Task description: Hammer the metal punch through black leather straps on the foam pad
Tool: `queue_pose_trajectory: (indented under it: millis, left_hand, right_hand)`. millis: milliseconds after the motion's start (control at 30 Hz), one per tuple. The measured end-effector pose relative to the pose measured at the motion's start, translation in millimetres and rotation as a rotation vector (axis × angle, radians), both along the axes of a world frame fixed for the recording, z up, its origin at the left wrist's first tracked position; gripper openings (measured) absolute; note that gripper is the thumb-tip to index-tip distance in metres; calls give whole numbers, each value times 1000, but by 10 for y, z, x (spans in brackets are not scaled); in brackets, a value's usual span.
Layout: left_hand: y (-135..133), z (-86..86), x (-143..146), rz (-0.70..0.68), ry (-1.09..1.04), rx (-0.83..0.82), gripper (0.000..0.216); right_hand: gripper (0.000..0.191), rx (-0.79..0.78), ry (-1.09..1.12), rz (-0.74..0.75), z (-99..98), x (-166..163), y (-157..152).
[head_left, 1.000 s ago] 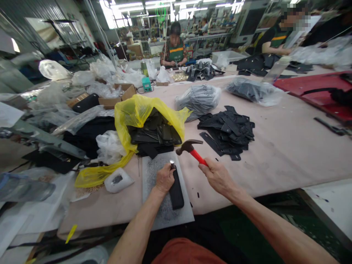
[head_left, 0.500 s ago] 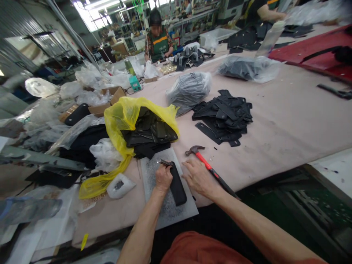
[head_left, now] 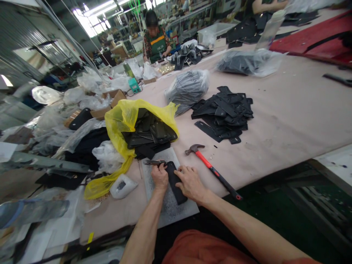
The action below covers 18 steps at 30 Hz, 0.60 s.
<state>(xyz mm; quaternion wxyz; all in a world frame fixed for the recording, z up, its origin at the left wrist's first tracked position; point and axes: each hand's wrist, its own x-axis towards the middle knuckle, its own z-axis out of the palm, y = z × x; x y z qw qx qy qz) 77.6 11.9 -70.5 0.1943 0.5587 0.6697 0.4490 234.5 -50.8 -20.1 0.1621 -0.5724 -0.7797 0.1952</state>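
Note:
A black flat piece (head_left: 176, 187) with rounded corners, perhaps leather, lies lengthwise on a speckled grey-white board (head_left: 164, 212). My left hand (head_left: 160, 177) is closed around a short metal rod-like tool (head_left: 154, 162), held nearly level at the top end of the black piece; it looks like a punch. My right hand (head_left: 191, 183) rests against the right edge of the piece, fingers apart and touching its upper part. To its right a claw hammer (head_left: 210, 167) with a red and black handle lies on the table.
A yellow bag (head_left: 121, 123) of dark pieces stands beyond the board. Behind the hammer are a pile of black strips (head_left: 222, 113) and a clear bag of strips (head_left: 188, 86). A small white bag (head_left: 123, 185) sits left. A co-worker (head_left: 155, 40) sits across the table (head_left: 288, 121).
My right hand has moved left from beside the hammer onto the black piece. The tool in my left hand has swung, its outer end now pointing left.

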Motion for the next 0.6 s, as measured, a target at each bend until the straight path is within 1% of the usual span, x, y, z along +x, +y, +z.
queue_pose_trajectory:
  millis: [67,100,200,267,333,467,600]
  left_hand:
    - [8,9,-15,-2,-76,-30,22]
    - [9,11,-23,-14,-81,-30,22]
    - [11,7,-42,-78,8,-9,23]
    - [13,7,-47,-122,80,11,23]
    - [15,14,-48,-149,107,22,24]
    - [17,19,-49,-124,47,-1,24]
    - [23,-27,-60,-95,13,-19,22]
  right_hand:
    - [45,2,-2,-6,1,-4,-4]
    - [43,-1,0,-11,-3,-5,4]
    - [34,-27,19,-47,-22,-10,95]
    - [27,-33,30,-82,-27,-26,213]
    - [24,-36,16,-108,-24,-58,357]
    - [19,-58,-77,-89,-16,-152,596]
    - [14,-30,-113,-60,-56,-219,663]
